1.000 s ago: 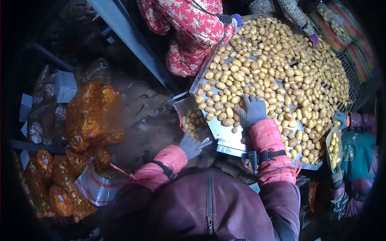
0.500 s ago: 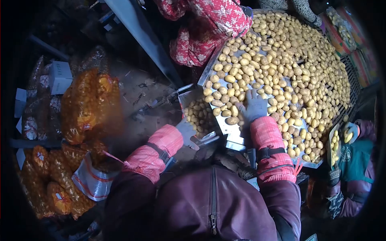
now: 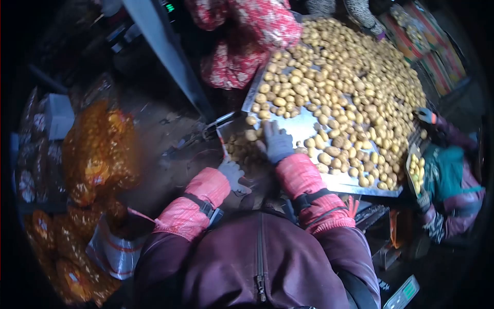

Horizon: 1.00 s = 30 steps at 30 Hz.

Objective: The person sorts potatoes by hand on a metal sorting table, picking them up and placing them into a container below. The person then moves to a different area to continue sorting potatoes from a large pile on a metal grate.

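Note:
My right hand (image 3: 278,142), in a grey glove, lies with fingers stretched out at the left corner of the metal sorting table (image 3: 299,126). Potatoes (image 3: 360,103) cover much of the tabletop; one loose potato (image 3: 251,135) is just left of my fingertips, at the table's edge. Below that corner is an open-mouthed bag (image 3: 222,144) with a white and orange edge, holding potatoes in shadow. My left hand (image 3: 234,174), also gloved, has its fingers bent at the bag's near edge. Its thumb points right, and the exact grip is partly hidden.
Filled orange net sacks (image 3: 98,149) stand at the left, near a white box (image 3: 60,116). A metal beam (image 3: 167,54) rises at the upper left. A person in a red patterned sleeve (image 3: 257,26) works at the far side, and another in a green apron (image 3: 442,170) at the right.
My right hand has swept left across the table to the corner above the bag, leaving bare metal behind it. My left hand stays by the bag. The whole view has shifted.

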Each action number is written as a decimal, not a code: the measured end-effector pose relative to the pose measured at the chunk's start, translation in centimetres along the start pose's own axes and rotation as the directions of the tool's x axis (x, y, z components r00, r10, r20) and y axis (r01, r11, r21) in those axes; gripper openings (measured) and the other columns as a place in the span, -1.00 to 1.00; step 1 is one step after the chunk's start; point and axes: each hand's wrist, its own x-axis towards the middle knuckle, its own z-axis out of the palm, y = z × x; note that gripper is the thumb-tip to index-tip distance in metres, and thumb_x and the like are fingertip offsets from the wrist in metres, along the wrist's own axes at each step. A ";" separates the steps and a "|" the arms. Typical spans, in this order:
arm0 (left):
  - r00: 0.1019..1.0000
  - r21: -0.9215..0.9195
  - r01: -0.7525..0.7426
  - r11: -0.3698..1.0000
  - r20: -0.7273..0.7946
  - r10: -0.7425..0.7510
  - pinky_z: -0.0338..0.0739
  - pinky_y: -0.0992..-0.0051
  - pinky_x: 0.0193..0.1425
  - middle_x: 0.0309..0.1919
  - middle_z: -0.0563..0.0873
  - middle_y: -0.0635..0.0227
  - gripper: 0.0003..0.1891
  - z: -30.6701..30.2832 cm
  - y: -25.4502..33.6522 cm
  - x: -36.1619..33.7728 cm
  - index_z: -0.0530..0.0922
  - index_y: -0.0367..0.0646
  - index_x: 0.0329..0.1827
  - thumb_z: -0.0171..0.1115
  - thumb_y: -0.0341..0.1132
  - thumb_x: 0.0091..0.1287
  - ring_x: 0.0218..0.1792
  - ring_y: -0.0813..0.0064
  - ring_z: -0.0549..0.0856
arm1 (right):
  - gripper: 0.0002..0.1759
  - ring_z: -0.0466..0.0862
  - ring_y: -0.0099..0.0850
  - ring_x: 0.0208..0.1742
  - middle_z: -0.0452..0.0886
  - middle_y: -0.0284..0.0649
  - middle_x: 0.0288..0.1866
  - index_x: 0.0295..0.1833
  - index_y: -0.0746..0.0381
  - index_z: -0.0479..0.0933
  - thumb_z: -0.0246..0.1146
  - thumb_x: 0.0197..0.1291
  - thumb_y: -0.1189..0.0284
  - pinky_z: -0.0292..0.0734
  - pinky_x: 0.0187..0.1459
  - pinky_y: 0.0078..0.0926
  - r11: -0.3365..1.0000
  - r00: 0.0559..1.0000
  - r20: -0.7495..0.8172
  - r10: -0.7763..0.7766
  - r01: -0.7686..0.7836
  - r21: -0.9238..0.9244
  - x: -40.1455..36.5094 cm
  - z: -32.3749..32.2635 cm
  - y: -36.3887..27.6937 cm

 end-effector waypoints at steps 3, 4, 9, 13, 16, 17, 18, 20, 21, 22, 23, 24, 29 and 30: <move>0.998 -0.004 0.021 1.000 0.065 -0.020 -0.05 -0.05 0.64 0.20 0.68 0.11 0.02 -0.9 0.3 -0.3 0.69 -0.08 0.22 -0.03 0.71 0.16 0.37 0.09 0.52 | -0.16 0.61 0.12 0.23 0.35 0.14 0.57 0.65 0.02 0.21 0.18 0.39 -0.14 0.54 0.17 0.13 0.989 0.998 -0.006 -0.065 0.066 0.132 -1.4 -2.5 -0.7; 0.997 -0.017 0.024 1.000 0.073 -0.022 -0.09 -0.05 0.67 0.19 0.67 0.10 0.02 -0.6 0.2 -0.1 0.68 -0.07 0.23 -0.03 0.71 0.16 0.38 0.09 0.51 | -0.16 0.61 0.12 0.24 0.36 0.15 0.56 0.64 0.03 0.23 0.18 0.39 -0.14 0.53 0.20 0.11 0.976 0.997 -0.050 -0.065 0.073 0.203 -2.3 -3.3 -0.4; 0.998 -0.017 0.002 1.000 0.059 -0.001 -0.10 -0.11 0.65 0.18 0.66 0.10 0.02 -0.2 0.1 -0.1 0.69 -0.05 0.23 -0.04 0.72 0.15 0.39 0.10 0.48 | -0.26 0.59 0.14 0.26 0.49 0.20 0.42 0.48 0.11 0.46 0.39 0.27 0.01 0.51 0.24 0.03 0.982 0.932 -0.343 0.117 -0.058 0.177 -10.2 -5.6 6.9; 0.999 -0.030 -0.015 0.999 0.046 0.017 -0.09 -0.16 0.64 0.22 0.64 0.10 0.01 0.0 -0.1 0.3 0.70 -0.05 0.20 -0.02 0.72 0.14 0.42 0.10 0.44 | 0.04 0.57 0.04 0.25 0.52 0.05 0.32 0.48 0.24 0.40 0.52 -0.02 -0.14 0.48 0.26 -0.02 0.878 0.862 -0.169 0.478 -0.468 0.099 -16.8 -7.4 15.7; 0.999 -0.030 -0.017 0.999 0.034 0.018 -0.07 -0.14 0.64 0.24 0.64 0.10 0.01 -0.6 0.1 0.1 0.71 -0.06 0.19 -0.02 0.72 0.14 0.43 0.10 0.44 | 0.18 0.48 0.09 0.42 0.45 0.05 0.44 0.60 0.19 0.29 0.57 -0.10 -0.11 0.43 0.41 -0.01 0.814 0.830 0.010 0.558 -0.550 0.189 -16.6 -8.6 16.9; 0.999 -0.043 -0.030 0.999 0.019 0.031 -0.07 -0.13 0.64 0.23 0.65 0.09 0.01 -0.4 0.0 0.1 0.71 -0.05 0.19 -0.01 0.71 0.14 0.43 0.10 0.44 | 0.21 0.45 0.10 0.44 0.43 0.06 0.45 0.61 0.18 0.26 0.58 -0.12 -0.10 0.42 0.41 0.00 0.807 0.827 0.036 0.561 -0.557 0.196 -15.8 -8.5 16.6; 0.999 -0.057 -0.039 0.998 0.007 0.040 -0.06 -0.12 0.64 0.23 0.65 0.09 0.01 -0.1 0.1 0.1 0.71 -0.05 0.19 0.00 0.71 0.13 0.43 0.09 0.45 | 0.24 0.42 0.12 0.46 0.41 0.07 0.47 0.63 0.18 0.23 0.60 -0.14 -0.09 0.42 0.42 0.01 0.802 0.825 0.065 0.561 -0.562 0.203 -15.1 -8.2 16.2; 1.000 -0.068 -0.026 0.997 0.011 0.027 -0.04 -0.08 0.64 0.22 0.66 0.08 0.01 0.0 -0.2 0.3 0.71 -0.05 0.20 0.01 0.71 0.13 0.42 0.09 0.46 | 0.32 0.34 0.17 0.50 0.30 0.10 0.52 0.67 0.11 0.16 0.63 -0.20 -0.08 0.43 0.42 0.03 0.827 0.855 0.108 0.506 -0.517 0.220 -13.9 -7.4 16.5; 0.999 -0.063 -0.013 0.998 0.038 0.015 -0.03 -0.06 0.63 0.22 0.66 0.08 0.01 -0.2 0.0 0.3 0.71 -0.04 0.20 0.02 0.71 0.12 0.41 0.09 0.47 | 0.32 0.34 0.18 0.50 0.28 0.10 0.53 0.68 0.08 0.16 0.63 -0.21 -0.08 0.44 0.41 0.04 0.853 0.877 0.124 0.463 -0.480 0.204 -13.3 -7.7 15.9; 0.998 -0.057 -0.004 0.998 0.065 0.008 -0.01 -0.04 0.63 0.21 0.67 0.08 0.00 -0.5 0.0 0.3 0.71 -0.04 0.20 0.03 0.71 0.12 0.41 0.09 0.48 | 0.33 0.34 0.19 0.50 0.26 0.10 0.54 0.68 0.06 0.16 0.63 -0.22 -0.08 0.45 0.40 0.05 0.877 0.895 0.138 0.424 -0.444 0.187 -12.7 -8.6 15.0; 0.999 -0.053 -0.002 0.999 0.050 0.005 0.00 -0.03 0.62 0.20 0.67 0.08 0.00 -0.5 0.0 0.3 0.71 -0.04 0.20 0.04 0.71 0.11 0.40 0.09 0.48 | 0.34 0.33 0.21 0.49 0.24 0.10 0.55 0.69 0.04 0.15 0.64 -0.23 -0.09 0.46 0.39 0.06 0.899 0.911 0.152 0.383 -0.406 0.167 -12.2 -9.2 14.6; 0.999 -0.050 -0.001 0.999 0.036 0.003 0.01 -0.02 0.61 0.20 0.68 0.08 0.00 -0.5 0.1 0.2 0.71 -0.04 0.19 0.04 0.70 0.11 0.40 0.09 0.49 | 0.36 0.36 0.19 0.47 0.21 0.09 0.56 0.70 -0.02 0.14 0.65 -0.25 -0.11 0.49 0.36 0.08 0.905 0.924 0.144 0.355 -0.378 0.194 -11.7 -8.8 14.4; 0.998 -0.043 0.014 0.999 0.058 -0.011 0.03 0.02 0.58 0.13 0.70 0.11 0.00 -1.4 0.3 0.1 0.72 -0.05 0.15 0.06 0.71 0.08 0.35 0.10 0.53 | 0.32 0.48 0.14 0.35 0.28 0.05 0.48 0.66 0.03 0.20 0.67 -0.27 -0.06 0.56 0.27 0.04 0.948 0.969 0.181 0.165 -0.207 0.243 -7.9 -7.6 12.2; 0.999 -0.037 0.012 0.999 0.039 -0.011 0.03 0.02 0.58 0.11 0.71 0.11 0.00 -1.2 0.3 0.1 0.72 -0.04 0.14 0.05 0.72 0.07 0.33 0.11 0.54 | 0.32 0.49 0.14 0.33 0.30 0.05 0.46 0.66 0.03 0.19 0.66 -0.27 -0.06 0.57 0.26 0.04 0.950 0.971 0.184 0.151 -0.194 0.246 -7.0 -7.3 11.6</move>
